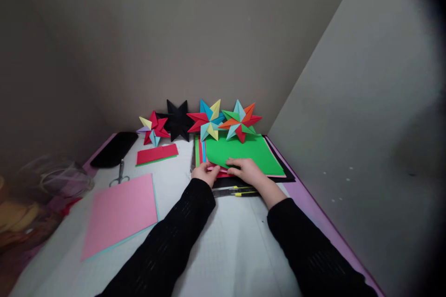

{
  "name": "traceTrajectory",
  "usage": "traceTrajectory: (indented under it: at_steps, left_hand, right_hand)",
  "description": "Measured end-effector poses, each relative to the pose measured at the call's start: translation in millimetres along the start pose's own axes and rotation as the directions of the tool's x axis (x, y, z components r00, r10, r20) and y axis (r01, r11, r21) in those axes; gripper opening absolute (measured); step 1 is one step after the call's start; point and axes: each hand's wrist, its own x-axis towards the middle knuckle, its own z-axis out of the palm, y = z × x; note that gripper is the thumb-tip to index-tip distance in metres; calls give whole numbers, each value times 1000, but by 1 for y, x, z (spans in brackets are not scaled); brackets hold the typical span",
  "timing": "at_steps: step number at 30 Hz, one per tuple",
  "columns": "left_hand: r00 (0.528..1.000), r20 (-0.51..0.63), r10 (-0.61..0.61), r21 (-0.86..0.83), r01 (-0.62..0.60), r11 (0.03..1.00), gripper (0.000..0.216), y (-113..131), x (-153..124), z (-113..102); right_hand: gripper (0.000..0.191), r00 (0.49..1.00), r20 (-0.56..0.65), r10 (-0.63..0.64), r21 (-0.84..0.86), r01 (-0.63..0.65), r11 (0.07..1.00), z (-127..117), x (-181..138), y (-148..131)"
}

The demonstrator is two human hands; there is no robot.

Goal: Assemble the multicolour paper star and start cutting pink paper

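A stack of coloured paper, topped by a green sheet (pixel 244 151), lies near the wall. At its near left corner my left hand (pixel 206 175) is closed, thumb and fingers pinching the edge of a pink sheet (pixel 211 167). My right hand (pixel 247 171) reaches over the near edge of the green sheet, fingers bent and closed on it. That sheet's near left corner is raised a little, and red paper (pixel 222 175) shows beneath. Just in front of the stack lie yellow and black cutters (pixel 237 191).
Folded paper stars, one black (pixel 178 120), stand along the wall. To the left lie red strips (pixel 156 153), scissors (pixel 120 174), a pink sheet over light blue paper (pixel 121 213) and a dark phone-like object (pixel 114 149). A wall (pixel 348 125) borders the right side.
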Motion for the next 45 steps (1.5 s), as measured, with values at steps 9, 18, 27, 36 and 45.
traceTrajectory:
  at_steps: [9, 18, 27, 36, 45]
  left_hand:
    - [1000, -4, -1, 11, 1, 1000, 22, -1, 0, 1]
    - [1000, -10, -7, 18, 8, 1000, 9, 4, -2, -1]
    - [998, -26, -52, 7, 52, 999, 7, 8, -1, 0]
    - [996, -60, -70, -33, 68, 997, 44, 7, -1, -2]
    - [999, 46, 16, -41, -14, 999, 28, 5, -23, 17]
  right_hand:
    - [28, 1000, -1, -11, -3, 11, 1000, 0, 0, -1]
    - [25, 999, -23, -27, -30, 26, 999, -1, -1, -3]
    - [24, 995, -45, -87, -107, 82, 991, 1, -3, -11]
    - [36, 994, -88, -58, -215, 38, 976, 5, -2, -15]
    - [54, 999, 7, -51, -261, 51, 964, 4, 1, 0]
